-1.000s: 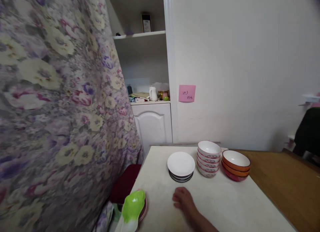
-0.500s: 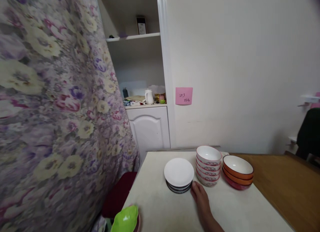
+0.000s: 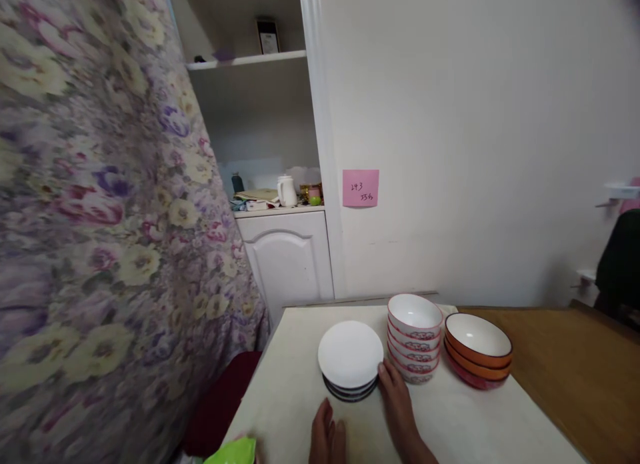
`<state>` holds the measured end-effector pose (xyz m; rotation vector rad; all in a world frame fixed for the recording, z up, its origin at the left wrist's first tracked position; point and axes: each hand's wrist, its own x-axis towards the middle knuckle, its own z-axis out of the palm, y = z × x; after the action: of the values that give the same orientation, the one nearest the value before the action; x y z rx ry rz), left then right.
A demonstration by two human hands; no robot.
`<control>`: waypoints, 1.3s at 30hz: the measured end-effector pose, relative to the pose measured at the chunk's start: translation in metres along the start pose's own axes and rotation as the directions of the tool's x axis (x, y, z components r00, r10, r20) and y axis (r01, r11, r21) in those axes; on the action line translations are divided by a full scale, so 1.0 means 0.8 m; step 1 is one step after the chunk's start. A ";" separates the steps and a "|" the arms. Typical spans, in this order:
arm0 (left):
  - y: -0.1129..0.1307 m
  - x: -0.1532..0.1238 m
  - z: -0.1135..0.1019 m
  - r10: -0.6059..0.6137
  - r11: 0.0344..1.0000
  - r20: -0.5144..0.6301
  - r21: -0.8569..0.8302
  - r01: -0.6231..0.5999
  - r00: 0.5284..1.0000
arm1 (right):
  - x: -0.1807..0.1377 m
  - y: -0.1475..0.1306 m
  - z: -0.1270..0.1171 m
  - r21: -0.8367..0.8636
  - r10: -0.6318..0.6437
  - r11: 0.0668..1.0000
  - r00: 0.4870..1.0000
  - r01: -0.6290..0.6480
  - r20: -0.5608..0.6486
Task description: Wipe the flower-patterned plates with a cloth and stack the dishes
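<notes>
So nothing's been lifted off the table (image 3: 465,424) yet as far as I can see: the stack of small plates (image 3: 351,357) sits flat, white one on top, darker ones underneath. The right hand (image 3: 397,401) is stretched forward with its fingertips touching the right edge of that stack, fingers loosely extended and not wrapped around anything. The left hand (image 3: 327,439) is low, just short of the plates on the near side, open and empty I think, though it's half cut off at the bottom so hard to be sure. Just right of the right hand's fingertips is a stack of white bowls with red trim (image 3: 415,337), and further right a stack of orange bowls (image 3: 477,351).
</notes>
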<state>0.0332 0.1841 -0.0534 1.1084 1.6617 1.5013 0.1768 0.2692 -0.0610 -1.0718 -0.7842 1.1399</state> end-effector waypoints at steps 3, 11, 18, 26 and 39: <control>0.020 0.021 0.011 -0.012 0.999 0.024 -0.037 0.013 1.000 | -0.001 -0.007 0.001 -0.021 -0.013 1.000 1.000 0.013 -0.001; 0.047 0.049 0.035 -0.017 0.994 -0.057 -0.112 0.011 0.998 | 0.000 -0.020 0.005 -0.055 -0.045 0.997 0.999 0.045 0.016; 0.054 0.055 0.037 -0.022 0.988 -0.070 -0.157 0.010 0.997 | -0.001 -0.023 0.004 -0.066 -0.034 0.997 0.999 0.036 0.027; 0.059 0.072 0.043 0.009 0.984 -0.042 -0.177 -0.016 0.999 | 0.005 -0.019 -0.001 -0.036 -0.016 0.999 0.999 0.018 0.050; 0.046 0.082 0.034 0.015 0.987 -0.048 -0.157 -0.022 0.999 | -0.001 0.003 -0.014 0.123 0.064 0.990 0.996 -0.072 0.070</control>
<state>0.0341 0.2544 -0.0161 1.0130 1.5372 1.6515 0.1864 0.2655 -0.0668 -0.9661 -0.7219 1.2713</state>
